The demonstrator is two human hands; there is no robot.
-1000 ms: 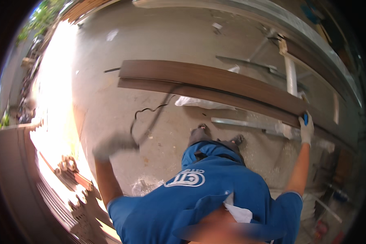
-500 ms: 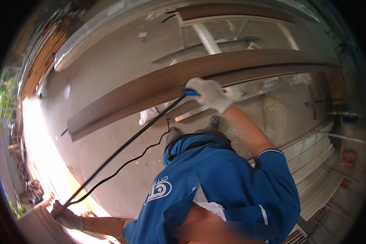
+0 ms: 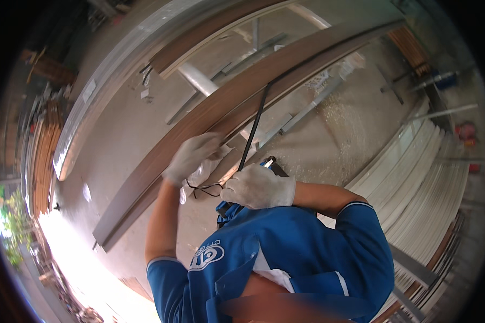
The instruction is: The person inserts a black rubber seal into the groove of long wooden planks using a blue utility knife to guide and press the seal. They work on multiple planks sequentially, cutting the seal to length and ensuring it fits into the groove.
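My right hand [image 3: 258, 187], in a pale work glove, is closed around a long black rubber-like strip [image 3: 253, 129] in front of my waist. From there the strip rises to a long brown profile [image 3: 226, 102] and runs along it to the far right. My left hand [image 3: 194, 159], gloved too, is over the near edge of the profile at its left part. Its fingers are blurred, and I cannot tell what they hold. A thin black loop [image 3: 202, 189] of the strip hangs between the hands. A blue and black object [image 3: 274, 166] shows just beyond my right hand, partly hidden.
Another brown profile [image 3: 210, 35] lies farther back on supports, with a plastic-wrapped bundle [image 3: 91, 102] left of it. Pale long profiles [image 3: 415, 199] are stacked at my right. Metal bars [image 3: 312, 110] lie below the brown profile. Bright daylight falls at the left.
My left hand has come from the far lower left to the profile. My right hand has drawn back from the profile to my waist. The strip no longer stretches out to the left.
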